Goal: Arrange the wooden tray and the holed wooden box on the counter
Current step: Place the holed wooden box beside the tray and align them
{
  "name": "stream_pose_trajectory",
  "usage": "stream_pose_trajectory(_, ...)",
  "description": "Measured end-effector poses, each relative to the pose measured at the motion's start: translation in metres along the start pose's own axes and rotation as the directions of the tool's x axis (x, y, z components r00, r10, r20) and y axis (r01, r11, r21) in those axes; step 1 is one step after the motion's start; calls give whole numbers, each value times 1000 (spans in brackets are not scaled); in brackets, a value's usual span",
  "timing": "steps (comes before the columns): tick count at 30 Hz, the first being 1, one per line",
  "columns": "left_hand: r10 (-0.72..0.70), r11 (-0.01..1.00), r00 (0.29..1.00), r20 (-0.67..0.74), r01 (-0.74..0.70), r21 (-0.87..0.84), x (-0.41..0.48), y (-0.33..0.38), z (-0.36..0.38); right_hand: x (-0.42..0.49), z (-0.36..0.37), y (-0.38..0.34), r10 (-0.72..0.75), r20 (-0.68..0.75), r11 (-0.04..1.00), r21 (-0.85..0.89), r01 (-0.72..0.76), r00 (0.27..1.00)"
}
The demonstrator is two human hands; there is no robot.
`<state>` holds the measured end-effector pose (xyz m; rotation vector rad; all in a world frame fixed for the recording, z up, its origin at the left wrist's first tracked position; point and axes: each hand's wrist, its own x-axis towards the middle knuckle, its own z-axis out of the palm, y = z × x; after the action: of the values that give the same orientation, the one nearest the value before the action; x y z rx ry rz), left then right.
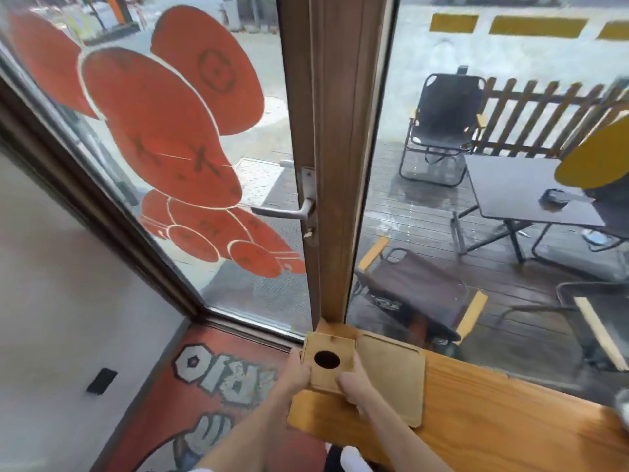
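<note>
A square wooden box (pixel 328 350) with a round dark hole in its top sits at the far left end of the wooden counter (pixel 493 413), in the corner by the window post. My left hand (pixel 299 369) grips its left side and my right hand (pixel 352 383) grips its near right side. A flat wooden tray (pixel 394 376) with a raised rim lies on the counter just right of the box, and the box seems to overlap the tray's left edge.
A wooden window post (pixel 337 165) rises right behind the box, with a metal door handle (pixel 289 211) on it. Glass panes stand on both sides. The counter's left edge drops to a red printed floor mat (pixel 211 386).
</note>
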<state>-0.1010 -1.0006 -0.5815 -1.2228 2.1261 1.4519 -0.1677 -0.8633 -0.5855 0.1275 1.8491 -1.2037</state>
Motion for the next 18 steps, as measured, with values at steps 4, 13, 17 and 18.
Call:
stream_pose_trajectory(4, -72, 996, 997, -23, 73, 57, 39, 8, 0, 69, 5, 18, 2, 22, 998, 66, -4, 1000)
stream_pose_trajectory(13, -86, 982, 994, 66, 73, 174, 111, 17, 1, 144, 9, 17, 133, -67, 991, 27, -131, 989)
stream_pose_trajectory(17, -86, 986, 990, 111, 69, 149, 139, 6, 2, 132, 17, -6, 188, -138, 982, 32, -186, 972)
stream_pose_trajectory(18, -82, 987, 988, 127, 63, 146, 144, 4, 2, 128, 19, -10, 193, -159, 981, 44, -188, 968)
